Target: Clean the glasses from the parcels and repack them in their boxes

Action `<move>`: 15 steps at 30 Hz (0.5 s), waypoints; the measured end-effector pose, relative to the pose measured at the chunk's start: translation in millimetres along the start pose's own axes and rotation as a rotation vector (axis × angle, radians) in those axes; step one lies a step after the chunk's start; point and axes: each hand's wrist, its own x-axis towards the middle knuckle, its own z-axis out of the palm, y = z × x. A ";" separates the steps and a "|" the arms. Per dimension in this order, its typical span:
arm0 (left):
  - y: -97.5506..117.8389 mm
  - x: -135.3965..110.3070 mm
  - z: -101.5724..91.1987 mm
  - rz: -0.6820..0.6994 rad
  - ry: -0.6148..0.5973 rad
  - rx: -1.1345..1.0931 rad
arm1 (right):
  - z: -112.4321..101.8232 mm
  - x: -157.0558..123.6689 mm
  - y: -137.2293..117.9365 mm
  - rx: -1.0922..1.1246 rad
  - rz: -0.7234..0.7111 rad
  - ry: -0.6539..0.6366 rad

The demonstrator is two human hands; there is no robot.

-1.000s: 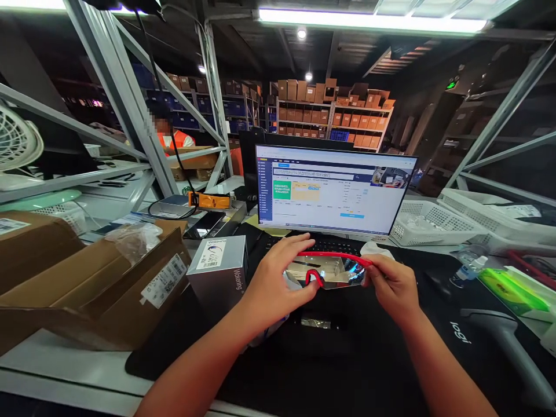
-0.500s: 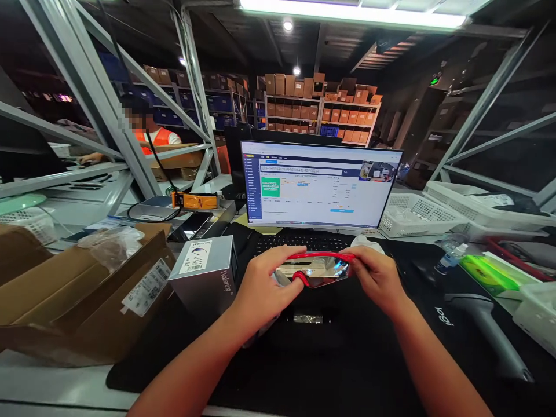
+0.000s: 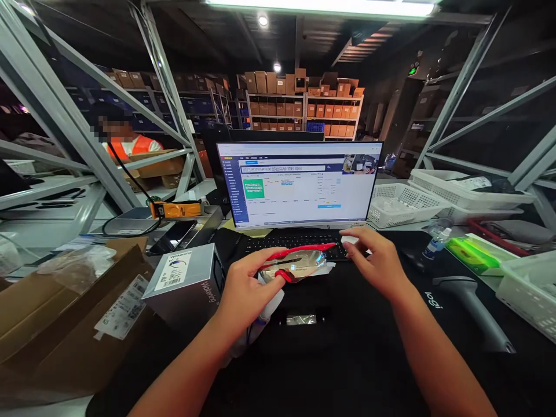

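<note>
a person's left grip (image 3: 247, 284) is closed around red-framed glasses (image 3: 306, 262) — held above a black desk mat (image 3: 339, 359), in front of a lit monitor (image 3: 299, 197). the right grip (image 3: 376, 263) is released, fingers parted — just beside the frame's tip. a silver box (image 3: 186, 289) stands left of the glasses.

Was totally a warehouse tbh: shelves (image 3: 305, 110) full of cardboard boxes (image 3: 278, 109) at 12 o'clock behind the monitor (image 3: 299, 191), barcode scanner (image 3: 478, 310) at 4, orange-vested person (image 3: 124, 149) at 10.
</note>
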 end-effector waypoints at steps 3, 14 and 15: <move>-1.6 -1.0 1.1 -0.001 0.003 0.006 | -17.0 3.8 11.3 -0.091 0.042 0.076; -19.4 2.8 2.9 0.031 0.006 0.096 | -69.5 4.0 60.0 -0.302 0.275 0.227; -21.3 2.6 2.1 0.017 0.016 0.116 | -76.0 3.2 65.1 -0.306 0.306 0.261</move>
